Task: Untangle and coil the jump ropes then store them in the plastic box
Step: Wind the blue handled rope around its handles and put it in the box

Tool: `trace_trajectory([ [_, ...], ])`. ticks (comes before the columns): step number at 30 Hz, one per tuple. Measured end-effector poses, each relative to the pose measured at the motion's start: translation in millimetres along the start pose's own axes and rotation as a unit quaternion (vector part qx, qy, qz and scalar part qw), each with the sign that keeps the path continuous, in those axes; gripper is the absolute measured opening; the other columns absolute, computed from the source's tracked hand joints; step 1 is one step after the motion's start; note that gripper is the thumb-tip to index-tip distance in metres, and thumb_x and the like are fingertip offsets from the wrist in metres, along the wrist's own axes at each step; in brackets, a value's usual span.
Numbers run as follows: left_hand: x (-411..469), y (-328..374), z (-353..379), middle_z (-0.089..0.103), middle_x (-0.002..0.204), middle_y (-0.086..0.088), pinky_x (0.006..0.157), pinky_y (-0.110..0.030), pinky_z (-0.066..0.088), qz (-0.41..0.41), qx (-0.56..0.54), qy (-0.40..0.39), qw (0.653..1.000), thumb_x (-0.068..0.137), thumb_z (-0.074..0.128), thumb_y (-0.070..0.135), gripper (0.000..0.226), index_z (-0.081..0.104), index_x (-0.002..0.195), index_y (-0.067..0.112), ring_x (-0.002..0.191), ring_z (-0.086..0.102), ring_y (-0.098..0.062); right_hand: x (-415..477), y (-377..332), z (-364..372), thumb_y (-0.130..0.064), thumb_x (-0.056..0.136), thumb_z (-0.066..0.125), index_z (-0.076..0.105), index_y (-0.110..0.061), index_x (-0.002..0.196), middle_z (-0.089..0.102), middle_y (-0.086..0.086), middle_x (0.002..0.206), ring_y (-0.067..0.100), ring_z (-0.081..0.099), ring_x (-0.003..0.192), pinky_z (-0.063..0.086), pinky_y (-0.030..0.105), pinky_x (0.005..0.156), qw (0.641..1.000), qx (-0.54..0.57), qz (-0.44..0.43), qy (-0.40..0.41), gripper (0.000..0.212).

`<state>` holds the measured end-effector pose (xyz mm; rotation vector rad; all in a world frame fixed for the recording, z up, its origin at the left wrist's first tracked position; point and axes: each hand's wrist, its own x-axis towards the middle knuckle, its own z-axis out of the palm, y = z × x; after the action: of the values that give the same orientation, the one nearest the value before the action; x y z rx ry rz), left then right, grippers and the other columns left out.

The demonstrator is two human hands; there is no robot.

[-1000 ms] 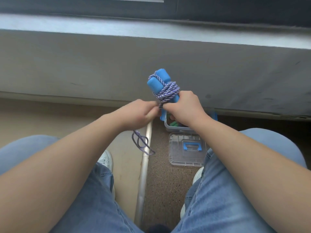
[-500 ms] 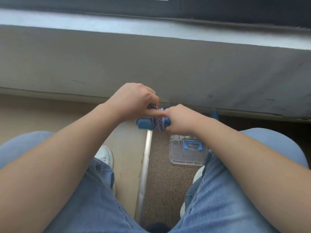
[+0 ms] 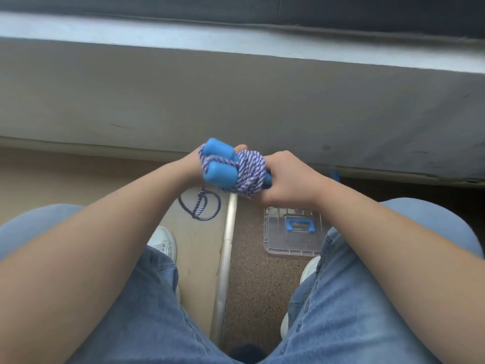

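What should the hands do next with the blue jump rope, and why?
Probably wind the dangling loop around the bundle and tuck it in. The rope is already wrapped around the two blue handles, held by the right hand with the left hand behind, but that tail hangs loose, so it isn't ready for storing. The clear lid lies on the floor.

Rope bundle (image 3: pixel 236 170) between both hands, above floor; lid (image 3: pixel 292 229) right of strip (image 3: pixel 225 248)
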<state>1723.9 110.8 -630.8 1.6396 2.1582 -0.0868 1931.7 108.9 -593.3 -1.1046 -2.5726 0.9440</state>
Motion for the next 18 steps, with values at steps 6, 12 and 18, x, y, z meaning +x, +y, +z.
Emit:
trace_trajectory([
  [6,-21,16,-5,0.054,0.072,0.0,0.063,-0.033,0.037,0.257,-0.09,0.006,0.962,0.1,0.031,0.04,0.04,0.051,0.074,0.017,0.07,0.048,-0.023,6,3,-13,-0.019,0.079,0.074,0.064,-0.013,0.068,0.071,0.007,0.06,0.014,0.069,0.05,0.046,0.021,0.045,0.968,0.155,0.156,0.121,0.015],
  [12,-33,20,-1,0.046,0.062,0.005,0.058,-0.035,0.029,0.308,0.037,-0.012,0.951,0.102,0.038,0.045,0.037,0.037,0.07,0.025,0.061,0.045,-0.017,16,20,-7,-0.031,0.078,0.07,0.062,-0.009,0.07,0.066,0.006,0.062,0.013,0.059,0.053,0.039,0.024,0.045,0.964,0.023,0.229,0.132,0.025],
  [18,-44,26,-10,0.038,0.055,0.006,0.056,-0.033,0.028,0.417,0.115,0.053,0.9,0.099,0.045,0.047,0.04,0.042,0.071,0.019,0.055,0.039,-0.019,25,39,0,-0.032,0.082,0.063,0.054,-0.014,0.078,0.052,0.0,0.07,0.033,0.059,0.08,0.037,0.028,0.063,0.958,-0.155,0.23,0.071,0.02],
])
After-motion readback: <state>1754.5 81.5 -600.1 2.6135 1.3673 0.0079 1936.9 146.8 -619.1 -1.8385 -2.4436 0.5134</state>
